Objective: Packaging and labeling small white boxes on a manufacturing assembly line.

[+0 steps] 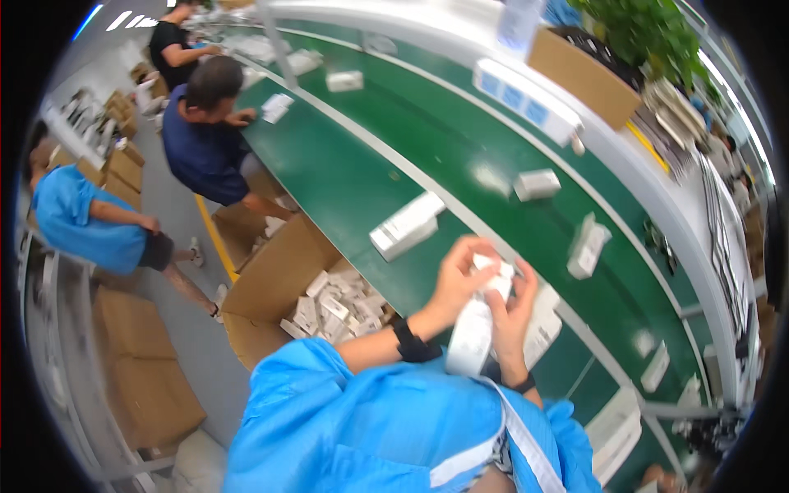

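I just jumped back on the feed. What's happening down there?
The person's left hand and right hand hold a white box between them, fingers at its upper end. More white boxes lie on the green work surface ahead. To the left, an open carton holds many small white boxes. A co-worker in dark blue leans at the bench farther along.

Light is bright and mostly even, long white ceiling lights glow at upper left, pale glare patches spot the glossy green conveyor belt, slight blur softens the handheld oblong white carton, and straight edges bend toward a black fisheye rim.
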Tool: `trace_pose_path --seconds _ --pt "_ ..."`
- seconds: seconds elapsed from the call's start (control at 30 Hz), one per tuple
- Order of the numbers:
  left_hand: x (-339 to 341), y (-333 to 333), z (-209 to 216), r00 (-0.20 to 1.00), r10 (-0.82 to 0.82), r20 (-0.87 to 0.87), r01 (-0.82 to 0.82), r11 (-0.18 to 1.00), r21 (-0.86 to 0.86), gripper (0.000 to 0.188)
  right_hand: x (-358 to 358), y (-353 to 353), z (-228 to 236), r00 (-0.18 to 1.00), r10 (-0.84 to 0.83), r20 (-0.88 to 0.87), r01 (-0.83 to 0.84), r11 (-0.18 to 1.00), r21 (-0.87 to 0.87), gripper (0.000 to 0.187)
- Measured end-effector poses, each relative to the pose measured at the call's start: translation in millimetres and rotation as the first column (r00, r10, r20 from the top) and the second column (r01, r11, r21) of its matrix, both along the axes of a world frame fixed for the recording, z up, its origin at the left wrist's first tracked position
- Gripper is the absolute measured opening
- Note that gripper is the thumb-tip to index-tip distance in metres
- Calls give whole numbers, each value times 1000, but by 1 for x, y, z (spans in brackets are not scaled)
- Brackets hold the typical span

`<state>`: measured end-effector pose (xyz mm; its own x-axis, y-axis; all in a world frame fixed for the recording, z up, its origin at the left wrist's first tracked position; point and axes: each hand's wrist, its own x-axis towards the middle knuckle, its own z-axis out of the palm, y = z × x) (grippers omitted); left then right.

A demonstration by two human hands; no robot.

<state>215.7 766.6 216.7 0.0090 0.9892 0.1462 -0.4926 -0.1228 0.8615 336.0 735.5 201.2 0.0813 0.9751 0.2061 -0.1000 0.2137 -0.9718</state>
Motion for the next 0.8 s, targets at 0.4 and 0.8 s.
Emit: trace_pose_path --seconds 0.4,0.8 --pt "-12 7 -24 998 -21 -58 27 994 105 13 -8 5 8 998 47 38 -44 996 -80 71" --pt "-167 -5 -29 583 340 -738 -315 932 181 18 182 -90 -225 547 -380 746 744 630 -224 55"
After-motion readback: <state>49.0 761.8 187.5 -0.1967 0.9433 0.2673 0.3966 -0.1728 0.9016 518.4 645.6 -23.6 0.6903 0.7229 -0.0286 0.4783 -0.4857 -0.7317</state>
